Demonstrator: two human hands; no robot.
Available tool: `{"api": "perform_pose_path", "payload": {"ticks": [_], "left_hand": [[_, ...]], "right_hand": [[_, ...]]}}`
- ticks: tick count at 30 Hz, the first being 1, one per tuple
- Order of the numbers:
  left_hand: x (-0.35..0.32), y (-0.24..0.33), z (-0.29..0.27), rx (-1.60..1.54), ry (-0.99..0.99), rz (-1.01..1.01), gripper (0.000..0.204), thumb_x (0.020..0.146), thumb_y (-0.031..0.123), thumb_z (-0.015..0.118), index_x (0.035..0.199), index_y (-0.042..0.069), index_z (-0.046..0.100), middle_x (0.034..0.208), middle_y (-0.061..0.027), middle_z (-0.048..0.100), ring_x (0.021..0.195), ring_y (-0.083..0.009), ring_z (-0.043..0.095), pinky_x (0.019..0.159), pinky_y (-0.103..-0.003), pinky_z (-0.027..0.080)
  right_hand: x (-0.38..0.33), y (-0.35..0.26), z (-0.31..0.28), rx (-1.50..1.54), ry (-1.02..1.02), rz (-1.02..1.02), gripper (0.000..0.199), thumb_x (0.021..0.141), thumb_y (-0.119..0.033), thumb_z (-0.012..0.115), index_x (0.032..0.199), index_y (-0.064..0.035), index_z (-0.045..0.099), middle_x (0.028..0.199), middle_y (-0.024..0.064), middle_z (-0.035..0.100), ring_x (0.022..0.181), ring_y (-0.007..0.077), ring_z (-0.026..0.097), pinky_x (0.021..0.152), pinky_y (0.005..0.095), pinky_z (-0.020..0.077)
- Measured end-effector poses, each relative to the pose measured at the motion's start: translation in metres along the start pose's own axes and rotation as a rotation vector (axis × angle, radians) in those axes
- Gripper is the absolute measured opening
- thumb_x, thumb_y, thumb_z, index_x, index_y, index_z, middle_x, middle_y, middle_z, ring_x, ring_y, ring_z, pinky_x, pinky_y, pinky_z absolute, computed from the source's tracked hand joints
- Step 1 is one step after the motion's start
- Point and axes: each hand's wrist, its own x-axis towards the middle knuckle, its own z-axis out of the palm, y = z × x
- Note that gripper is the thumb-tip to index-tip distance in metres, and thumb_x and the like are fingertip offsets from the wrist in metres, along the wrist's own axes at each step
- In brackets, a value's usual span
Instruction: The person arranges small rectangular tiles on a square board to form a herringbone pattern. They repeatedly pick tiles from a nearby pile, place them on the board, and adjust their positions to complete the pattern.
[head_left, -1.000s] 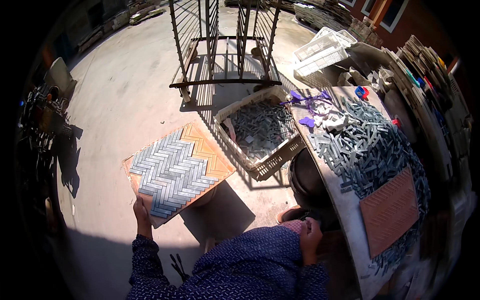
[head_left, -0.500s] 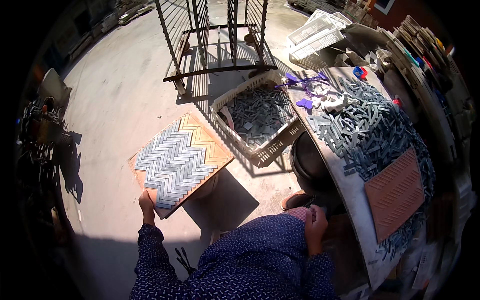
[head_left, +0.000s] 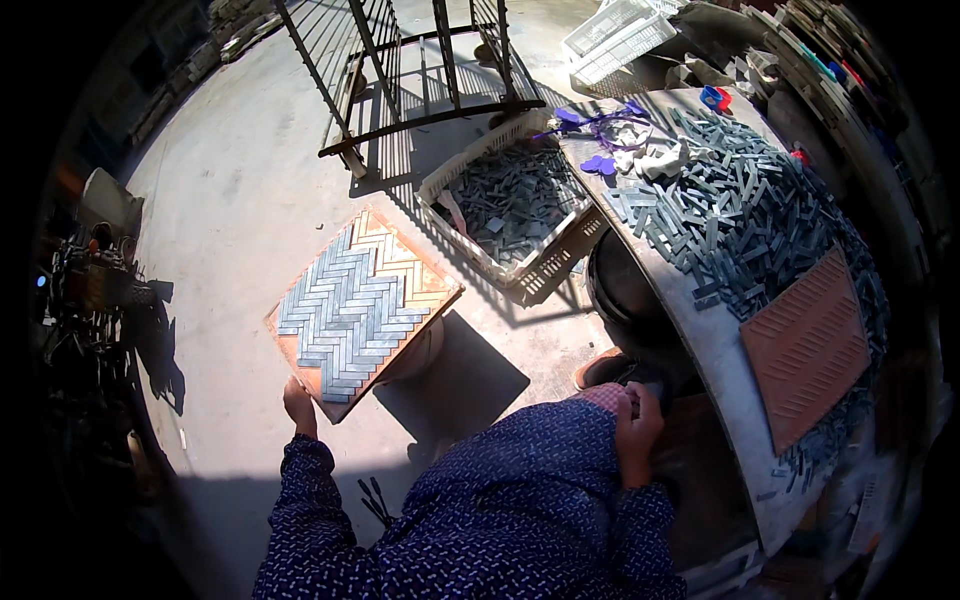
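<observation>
Head view: a person in a dark blue patterned garment (head_left: 500,480) faces a tile board (head_left: 285,345), set apart from the counter (head_left: 722,372), beyond its long left edge.
Tile board: orange, rotated so one corner points toward the person; a rounded support shows partly beneath.
Grey tiles (head_left: 350,310): laid in herringbone across most of the board; slots lie bare along the far-right edge, and orange shows at the left corner.
Left hand (head_left: 299,405): touches the board's near-left edge, close to the near corner; the fingers are partly hidden there, so how tightly they close cannot be told.
Right hand (head_left: 638,430): near the lap, beside the counter's left edge; fingers curled inward, whether around something small cannot be told.
Loose strips (head_left: 730,200): heaped grey over the counter, from the far edge toward the near end.
Slotted board (head_left: 808,345): orange, over the heap toward the counter's near end.
Purple pieces (head_left: 598,165): at the counter's far-left corner.
Crate (head_left: 540,285): pale, filled with grey strips, just beyond that corner.
Metal rack (head_left: 338,149): on the floor behind the crate.
</observation>
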Motion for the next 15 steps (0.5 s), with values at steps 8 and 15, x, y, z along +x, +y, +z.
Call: {"api": "perform_pose_path", "payload": {"ticks": [8,15], "left_hand": [[-0.034,0.040,0.038,-0.723,-0.711,-0.298,0.068,0.097,0.055,0.024,0.133,-0.002,0.036,0.125,-0.0174,0.052,0.104,-0.0294,0.057,0.090,-0.041,0.048],[0.028,0.062,0.020,-0.391,0.171,-0.105,0.070,0.091,0.054,0.047,0.139,0.006,0.032,0.140,-0.0112,0.038,0.119,-0.0238,0.045,0.096,-0.041,0.039]], "right_hand": [[-0.005,0.013,-0.022,0.469,0.017,0.258,0.023,0.093,-0.015,0.055,0.109,0.0012,0.058,0.095,0.0082,0.065,0.078,0.0120,0.061,0.069,0.0238,0.0508],[0.047,0.036,-0.105,1.253,0.723,0.456,0.054,0.095,-0.030,0.052,0.134,0.0024,0.033,0.128,0.0178,0.046,0.117,0.0254,0.048,0.100,0.0374,0.0390]]}}
